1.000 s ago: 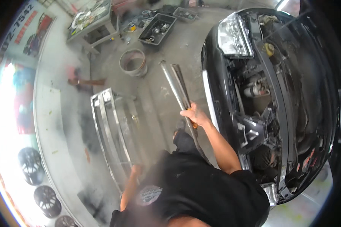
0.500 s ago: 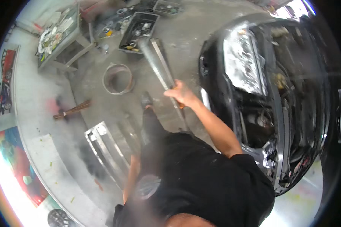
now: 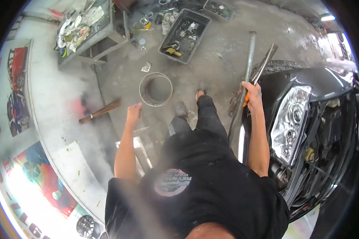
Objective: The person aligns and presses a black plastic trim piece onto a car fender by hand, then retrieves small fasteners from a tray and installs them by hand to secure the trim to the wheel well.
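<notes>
My right hand point(image 3: 251, 95) is closed round two long metal bars, held upright beside the car's front corner. One is a dull grey pipe point(image 3: 249, 57); the other is a shinier metal bar point(image 3: 266, 59). An orange grip point(image 3: 246, 98) shows under my fingers, but I cannot make out what tool it belongs to. The lower ends run down beside my right leg. My left hand point(image 3: 134, 112) hangs in front of me with its fingers curled in, and nothing shows in it. Nearest to it is a round bucket point(image 3: 172, 93) on the floor, apart from the hand.
A black car point(image 3: 327, 83) with a clear headlight point(image 3: 292, 123) stands close on my right. Ahead lies a dark bin point(image 3: 205, 24) of odds and ends. At far left are a littered table point(image 3: 103, 26) and a stick bundle point(image 3: 103, 110). A metal frame point(image 3: 141, 151) lies by my left arm.
My view has turned left, and the bars in my right hand now stand more upright, nearer the car. My left hand has risen into view beside the bucket.
</notes>
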A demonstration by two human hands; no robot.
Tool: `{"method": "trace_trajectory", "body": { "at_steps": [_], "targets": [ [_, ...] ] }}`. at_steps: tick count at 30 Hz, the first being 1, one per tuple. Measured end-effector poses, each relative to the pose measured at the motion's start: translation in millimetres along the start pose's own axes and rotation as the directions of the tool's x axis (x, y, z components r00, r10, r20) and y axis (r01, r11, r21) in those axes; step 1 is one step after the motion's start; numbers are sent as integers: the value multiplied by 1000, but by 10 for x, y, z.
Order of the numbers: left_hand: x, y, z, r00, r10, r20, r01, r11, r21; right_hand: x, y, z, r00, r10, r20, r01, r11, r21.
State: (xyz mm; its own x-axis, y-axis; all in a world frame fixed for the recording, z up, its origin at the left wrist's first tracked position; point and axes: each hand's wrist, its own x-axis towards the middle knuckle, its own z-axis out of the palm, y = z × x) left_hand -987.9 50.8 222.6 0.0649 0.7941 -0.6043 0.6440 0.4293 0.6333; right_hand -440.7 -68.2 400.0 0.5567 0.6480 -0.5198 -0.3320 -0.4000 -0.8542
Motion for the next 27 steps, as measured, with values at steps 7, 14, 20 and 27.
{"method": "trace_trajectory", "body": {
  "at_steps": [7, 14, 20, 27],
  "targets": [
    [217, -164, 454, 942, 329, 65, -336, 924, 183, 1320, -335, -14, 997, 58, -41, -55, 996, 70],
    [-222, -140, 725, 963, -166, 212, 143, 982, 122, 2659, -222, -268, 974, 224, 33, -226, 973, 46],
    [-498, 6, 786, 961, 271, -49, -240, 911, 335, 3059, -166, -157, 944, 315, 95, -320, 946, 43],
    [-102, 714, 727, 884, 461, 78, -370, 587, 720, 3222, -113, -164, 919, 369, 141, -382, 921, 78]
  ]
}}
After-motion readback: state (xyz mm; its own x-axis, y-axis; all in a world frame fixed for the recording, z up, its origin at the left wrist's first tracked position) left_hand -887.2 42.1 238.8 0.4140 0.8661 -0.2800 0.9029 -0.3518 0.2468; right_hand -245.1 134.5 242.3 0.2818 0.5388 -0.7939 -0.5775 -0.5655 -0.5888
